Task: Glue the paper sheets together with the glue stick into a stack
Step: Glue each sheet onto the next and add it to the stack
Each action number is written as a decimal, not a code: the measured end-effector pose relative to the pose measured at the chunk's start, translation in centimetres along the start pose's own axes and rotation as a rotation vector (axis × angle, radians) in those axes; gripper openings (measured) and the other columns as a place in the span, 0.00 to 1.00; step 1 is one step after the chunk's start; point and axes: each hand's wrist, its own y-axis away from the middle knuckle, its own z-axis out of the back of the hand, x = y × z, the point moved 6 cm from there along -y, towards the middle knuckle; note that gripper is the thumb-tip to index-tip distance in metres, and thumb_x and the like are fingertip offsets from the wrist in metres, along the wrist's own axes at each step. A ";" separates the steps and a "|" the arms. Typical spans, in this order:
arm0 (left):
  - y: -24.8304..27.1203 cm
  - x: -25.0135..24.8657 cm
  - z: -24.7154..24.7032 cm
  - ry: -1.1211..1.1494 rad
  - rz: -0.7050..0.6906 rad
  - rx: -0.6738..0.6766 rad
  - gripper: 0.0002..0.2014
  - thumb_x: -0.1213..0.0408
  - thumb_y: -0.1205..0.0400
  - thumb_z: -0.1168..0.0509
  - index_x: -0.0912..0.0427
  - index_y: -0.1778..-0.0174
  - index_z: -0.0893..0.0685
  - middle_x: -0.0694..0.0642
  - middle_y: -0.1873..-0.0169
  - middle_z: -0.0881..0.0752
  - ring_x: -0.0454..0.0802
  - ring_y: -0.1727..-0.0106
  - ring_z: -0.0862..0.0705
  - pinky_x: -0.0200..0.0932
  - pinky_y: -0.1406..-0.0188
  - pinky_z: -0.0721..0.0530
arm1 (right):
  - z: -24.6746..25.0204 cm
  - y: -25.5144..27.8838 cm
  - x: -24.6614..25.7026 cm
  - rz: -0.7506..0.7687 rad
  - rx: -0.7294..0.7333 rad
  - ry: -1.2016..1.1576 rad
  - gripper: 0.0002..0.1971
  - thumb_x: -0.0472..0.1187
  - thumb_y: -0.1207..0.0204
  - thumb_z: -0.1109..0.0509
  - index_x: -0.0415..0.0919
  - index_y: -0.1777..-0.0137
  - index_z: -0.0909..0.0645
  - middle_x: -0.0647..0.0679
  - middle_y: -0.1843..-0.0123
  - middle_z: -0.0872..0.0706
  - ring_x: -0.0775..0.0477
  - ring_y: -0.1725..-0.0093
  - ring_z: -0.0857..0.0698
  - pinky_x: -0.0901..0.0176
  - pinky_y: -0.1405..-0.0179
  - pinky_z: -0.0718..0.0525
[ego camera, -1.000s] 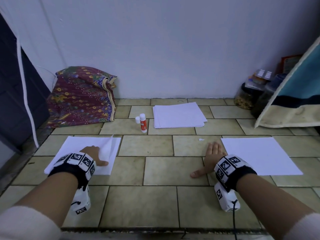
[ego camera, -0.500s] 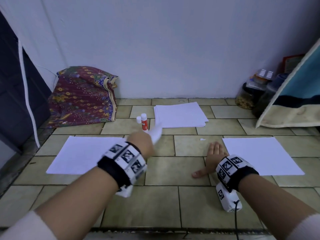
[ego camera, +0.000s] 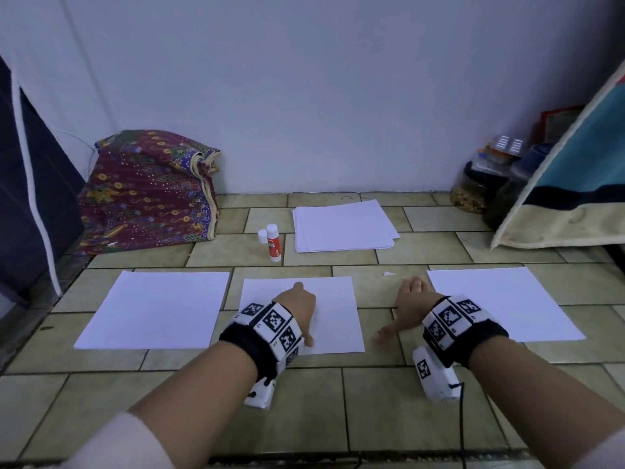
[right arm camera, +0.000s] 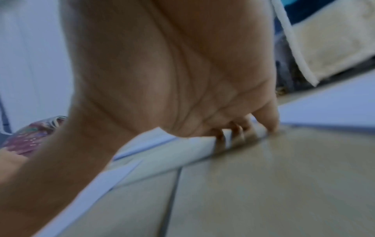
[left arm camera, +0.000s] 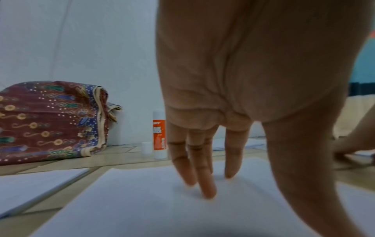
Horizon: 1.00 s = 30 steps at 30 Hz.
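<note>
left hand (ego camera: 297, 308): palm down, fingers (left arm camera: 205, 184) straight, tips pressing flat
right hand (ego camera: 411, 308): palm down, thumb spread, fingers forward

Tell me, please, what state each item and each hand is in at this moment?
Glue stick: upright on the floor, uncapped.
Cap: standing beside the glue stick.
Paper stack: flat near the wall, untouched.
Left sheet: flat, untouched.
Middle sheet: flat under the left hand.
Right sheet: flat, untouched.
Left hand: fingers straight, pressing the middle sheet.
Right hand: open, resting on the floor tiles.
</note>
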 end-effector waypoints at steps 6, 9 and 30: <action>-0.8 2.2 -1.0 0.075 -0.044 -0.112 0.42 0.56 0.27 0.23 0.51 0.20 0.38 0.59 0.19 0.49 0.60 0.18 0.51 0.63 0.24 0.34 | 5.1 1.0 1.9 0.124 -0.058 0.035 0.54 0.73 0.38 0.28 0.36 0.21 0.36 0.38 0.18 0.40 0.35 0.17 0.48 0.39 0.22 0.35; -1.1 2.9 -1.9 0.072 0.000 0.009 0.49 0.50 0.22 0.28 0.50 0.15 0.56 0.55 0.16 0.63 0.71 0.18 0.63 0.74 0.23 0.43 | 8.7 1.1 5.7 0.299 -0.201 -0.201 0.42 0.63 0.31 0.26 0.36 0.25 0.29 0.43 0.23 0.27 0.43 0.24 0.30 0.52 0.28 0.29; -2.5 3.8 -2.9 0.028 0.012 0.045 0.51 0.47 0.21 0.31 0.45 0.16 0.65 0.53 0.17 0.67 0.74 0.19 0.63 0.75 0.25 0.41 | 11.4 -5.2 16.6 0.515 -0.299 -0.830 0.09 0.43 0.17 0.38 0.41 0.58 0.27 0.42 0.55 0.22 0.43 0.57 0.22 0.57 0.65 0.27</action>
